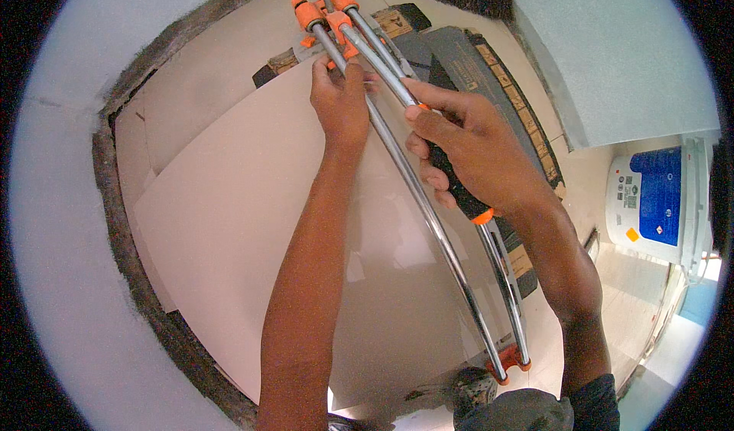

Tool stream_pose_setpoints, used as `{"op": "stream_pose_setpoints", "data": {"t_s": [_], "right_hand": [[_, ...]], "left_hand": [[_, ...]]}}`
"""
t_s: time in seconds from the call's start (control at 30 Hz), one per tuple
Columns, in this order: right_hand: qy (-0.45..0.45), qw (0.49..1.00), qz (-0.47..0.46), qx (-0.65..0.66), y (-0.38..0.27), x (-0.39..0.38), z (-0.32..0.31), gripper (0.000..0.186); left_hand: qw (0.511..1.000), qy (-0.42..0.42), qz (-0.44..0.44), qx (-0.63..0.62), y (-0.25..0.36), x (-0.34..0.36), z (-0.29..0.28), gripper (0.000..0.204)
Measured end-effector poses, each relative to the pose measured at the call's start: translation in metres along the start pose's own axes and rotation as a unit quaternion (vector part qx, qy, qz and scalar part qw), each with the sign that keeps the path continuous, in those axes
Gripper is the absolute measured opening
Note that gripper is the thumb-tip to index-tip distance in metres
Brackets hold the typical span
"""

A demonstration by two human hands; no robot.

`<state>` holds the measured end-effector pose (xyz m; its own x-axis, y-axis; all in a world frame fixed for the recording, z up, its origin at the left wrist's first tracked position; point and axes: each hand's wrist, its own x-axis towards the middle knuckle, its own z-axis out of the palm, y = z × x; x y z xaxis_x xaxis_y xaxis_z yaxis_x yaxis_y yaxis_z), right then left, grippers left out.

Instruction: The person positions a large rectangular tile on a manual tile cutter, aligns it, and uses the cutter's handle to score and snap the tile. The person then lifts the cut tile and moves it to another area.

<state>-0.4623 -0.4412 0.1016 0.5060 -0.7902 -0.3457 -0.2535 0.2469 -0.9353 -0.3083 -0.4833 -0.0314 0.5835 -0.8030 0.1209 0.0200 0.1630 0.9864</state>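
A manual tile cutter (419,183) with two steel rails and orange end pieces runs from the far middle to the near right. Beneath its rails lies a large glossy cream tile (229,179), spreading out to the left. My right hand (489,144) is wrapped round the cutter's black and orange lever handle (453,177), which lies low along the rails. Near the far end, my left hand (342,114) is closed beside the left rail, just short of the orange end piece (340,22). Its fingertips are partly hidden, so what they pinch does not show.
The cutter's dark grey base (478,76) extends right of the rails. A white bucket (623,202) with a blue label stands far right. Pale walls (53,202) close in on the left and far right, with a rough dark gap (122,232) along the left floor edge. My knee (516,412) is at the near edge.
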Motion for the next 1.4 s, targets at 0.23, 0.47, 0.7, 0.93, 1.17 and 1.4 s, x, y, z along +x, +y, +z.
{"op": "stream_pose_setpoints", "data": {"t_s": [0.23,0.47,0.7,0.93,1.17,1.4], "right_hand": [[0.002,1.000,0.003,0.008,0.000,0.003,0.000,0.052],[0.010,0.999,0.005,-0.034,0.009,0.005,-0.001,0.051],[0.007,0.999,0.018,-0.025,0.000,0.005,-0.002,0.053],[0.008,0.999,0.039,-0.017,-0.016,0.007,-0.010,0.054],[-0.009,0.997,0.061,0.044,-0.030,-0.021,-0.007,0.051],[-0.040,0.989,0.082,0.118,-0.008,-0.077,-0.013,0.047]], "left_hand": [[1.000,-0.002,-0.018,-0.013,0.000,0.001,0.000,0.025],[1.000,-0.005,0.004,-0.010,0.000,0.002,0.001,0.026],[1.000,-0.003,0.005,0.008,0.000,0.001,-0.002,0.026],[1.000,0.000,0.009,-0.009,-0.002,0.000,0.002,0.025],[0.994,0.055,0.015,0.092,0.006,-0.007,-0.003,0.025],[0.993,-0.002,-0.102,0.058,0.018,-0.060,-0.012,0.028]]}}
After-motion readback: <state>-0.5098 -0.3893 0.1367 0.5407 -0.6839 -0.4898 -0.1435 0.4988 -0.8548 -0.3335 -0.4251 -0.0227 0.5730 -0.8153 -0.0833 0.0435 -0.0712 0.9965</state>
